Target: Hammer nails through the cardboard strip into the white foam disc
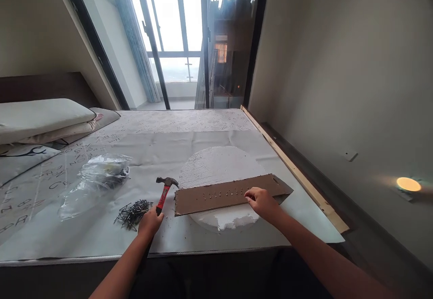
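Observation:
My left hand (150,222) is wrapped round the handle of a claw hammer (163,194) with a red and black grip; its head points away from me. Beside that hand lies a loose pile of nails (133,214). A long brown cardboard strip (199,204) rests across a round white foam disc (219,163). Several small nail heads stand in a row along the strip. My right hand (264,203) is over the strip's right part, thumb and fingers pinched together at the end of the row. Whatever sits between those fingertips is too small to make out.
A clear plastic bag (98,177) with dark contents lies left of the nails. Folded bedding (43,121) is stacked at the far left. A wooden rail (294,168) runs along the bed's right edge, near the wall. Glass doors (169,28) stand beyond the bed.

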Demonstrator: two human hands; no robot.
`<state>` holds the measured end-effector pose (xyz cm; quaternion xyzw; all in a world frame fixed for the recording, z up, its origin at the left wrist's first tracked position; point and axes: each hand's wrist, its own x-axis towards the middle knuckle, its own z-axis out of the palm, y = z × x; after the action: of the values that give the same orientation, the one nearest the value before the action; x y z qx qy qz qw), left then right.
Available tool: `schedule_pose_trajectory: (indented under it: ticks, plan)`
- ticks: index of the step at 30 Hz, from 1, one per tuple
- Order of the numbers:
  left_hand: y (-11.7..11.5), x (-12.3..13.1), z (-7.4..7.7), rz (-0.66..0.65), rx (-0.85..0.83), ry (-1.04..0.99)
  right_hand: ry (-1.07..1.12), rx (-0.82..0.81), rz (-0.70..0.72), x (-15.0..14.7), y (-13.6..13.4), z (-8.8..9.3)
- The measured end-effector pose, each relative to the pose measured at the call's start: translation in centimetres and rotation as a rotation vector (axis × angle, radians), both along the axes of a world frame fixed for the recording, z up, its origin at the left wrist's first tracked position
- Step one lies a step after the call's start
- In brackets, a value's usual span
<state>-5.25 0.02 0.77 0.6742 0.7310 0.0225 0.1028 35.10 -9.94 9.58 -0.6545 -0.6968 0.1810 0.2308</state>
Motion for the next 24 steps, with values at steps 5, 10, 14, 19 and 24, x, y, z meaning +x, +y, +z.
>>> schedule_pose_trajectory:
  ticks: [5, 10, 14, 19, 24]
  plan:
    - [0.0, 0.2, -0.5, 0.020, -0.069, 0.089, -0.211, -0.101, -0.004, 1.2, 3.0, -1.7]
    - [-0.5, 0.6, -0.6, -0.033, -0.090, 0.197, -0.396, -0.171, 0.071, 0.9, 4.4, -2.5]
    - [-0.5, 1.0, 0.7, -0.141, -0.036, 0.297, -0.522, -0.189, 0.139, 0.7, 4.8, -2.4]
    - [-1.4, 5.4, 5.6, -0.240, 0.274, 0.113, -0.643, -0.225, 0.249, 0.7, 5.4, -2.0]
    - [-5.9, 16.1, 7.4, -0.651, 0.405, -0.178, -0.762, -0.289, 0.364, 0.4, 6.3, -1.0]
